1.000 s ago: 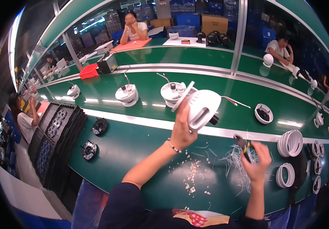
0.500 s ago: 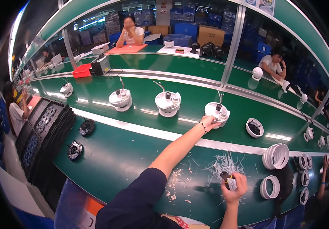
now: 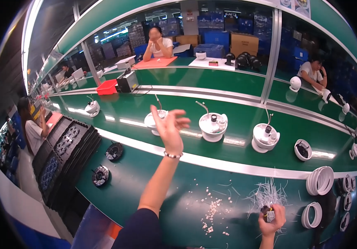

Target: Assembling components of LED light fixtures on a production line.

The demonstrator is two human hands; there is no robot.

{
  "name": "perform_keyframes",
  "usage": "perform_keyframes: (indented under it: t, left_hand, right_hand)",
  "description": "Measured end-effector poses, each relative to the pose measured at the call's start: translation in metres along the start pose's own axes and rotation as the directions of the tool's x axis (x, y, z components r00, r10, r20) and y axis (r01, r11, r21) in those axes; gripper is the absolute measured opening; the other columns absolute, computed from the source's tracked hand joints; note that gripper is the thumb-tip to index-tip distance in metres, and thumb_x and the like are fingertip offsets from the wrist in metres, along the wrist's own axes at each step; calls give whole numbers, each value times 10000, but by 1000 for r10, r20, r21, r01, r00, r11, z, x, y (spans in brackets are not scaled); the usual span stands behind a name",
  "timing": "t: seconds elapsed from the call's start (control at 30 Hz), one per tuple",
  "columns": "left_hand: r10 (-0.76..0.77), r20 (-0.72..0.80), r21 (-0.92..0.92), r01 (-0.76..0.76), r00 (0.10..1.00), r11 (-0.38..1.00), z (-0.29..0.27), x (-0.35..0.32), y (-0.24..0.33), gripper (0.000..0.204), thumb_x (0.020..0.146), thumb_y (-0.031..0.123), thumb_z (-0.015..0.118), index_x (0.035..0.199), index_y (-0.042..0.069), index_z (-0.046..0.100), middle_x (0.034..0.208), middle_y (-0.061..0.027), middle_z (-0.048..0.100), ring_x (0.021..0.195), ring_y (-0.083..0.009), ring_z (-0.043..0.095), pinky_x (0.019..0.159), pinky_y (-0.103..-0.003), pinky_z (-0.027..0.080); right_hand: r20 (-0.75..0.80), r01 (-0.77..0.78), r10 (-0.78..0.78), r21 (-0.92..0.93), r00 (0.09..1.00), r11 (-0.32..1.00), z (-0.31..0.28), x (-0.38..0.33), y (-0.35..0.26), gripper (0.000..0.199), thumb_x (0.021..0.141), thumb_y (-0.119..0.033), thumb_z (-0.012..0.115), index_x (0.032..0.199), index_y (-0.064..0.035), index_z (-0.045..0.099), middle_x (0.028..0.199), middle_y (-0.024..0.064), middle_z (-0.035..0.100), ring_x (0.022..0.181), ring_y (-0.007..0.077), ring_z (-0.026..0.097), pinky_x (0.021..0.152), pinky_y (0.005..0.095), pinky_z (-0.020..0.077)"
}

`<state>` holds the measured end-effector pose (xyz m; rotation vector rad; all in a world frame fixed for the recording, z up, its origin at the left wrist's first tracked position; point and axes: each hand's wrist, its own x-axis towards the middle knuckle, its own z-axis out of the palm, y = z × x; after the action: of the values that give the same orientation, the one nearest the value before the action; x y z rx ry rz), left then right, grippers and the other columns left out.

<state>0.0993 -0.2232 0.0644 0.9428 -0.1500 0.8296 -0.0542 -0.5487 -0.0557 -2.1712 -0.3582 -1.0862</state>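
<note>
My left hand (image 3: 170,130) is raised over the green line with its fingers spread and nothing in them. It partly covers a white dome-shaped housing (image 3: 150,121) behind it. To its right stand two more white housings, one (image 3: 212,129) in the middle and another (image 3: 264,140) further right, each with a black part and an upright cable. My right hand (image 3: 274,222) is closed around small black-and-yellow pliers (image 3: 265,211), close above a pile of thin white plastic strips (image 3: 269,193). Its fingers hide much of the tool.
Tiny white pieces (image 3: 211,211) are scattered on the bench. White rings (image 3: 320,180) and a white bowl with black parts (image 3: 302,150) lie right. Stacked black trays (image 3: 66,153) and two round black parts (image 3: 100,176) are left. A person (image 3: 158,45) sits opposite, behind a red bin (image 3: 106,87).
My left hand has let go of the right-hand white housing and swung left, its fingers spreading. The view has shifted left. My right hand still holds the pliers by the strips.
</note>
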Motion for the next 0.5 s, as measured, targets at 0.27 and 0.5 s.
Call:
perform_keyframes:
  t: [0.27,0.5]
  left_hand:
    - [-618,-154,-34,621,771,783,-130,86,-74,353,769,278,596,1021,47,510,884,-62,548,688,-145,546,526,-225,446]
    - [-772,-347,-226,752,532,620,-141,98,-124,503,676,524,628,839,76,468,882,-111,528,816,-261,538,654,-357,487]
  right_hand:
    - [-10,37,-38,-47,999,998,6,1,3,414,466,-5,642,871,5,553,780,132,552,677,293,528,629,344,438]
    - [-61,-1,1,-3,998,1000,-3,5,0,381,513,-3,633,883,38,555,798,131,553,706,259,533,676,313,437]
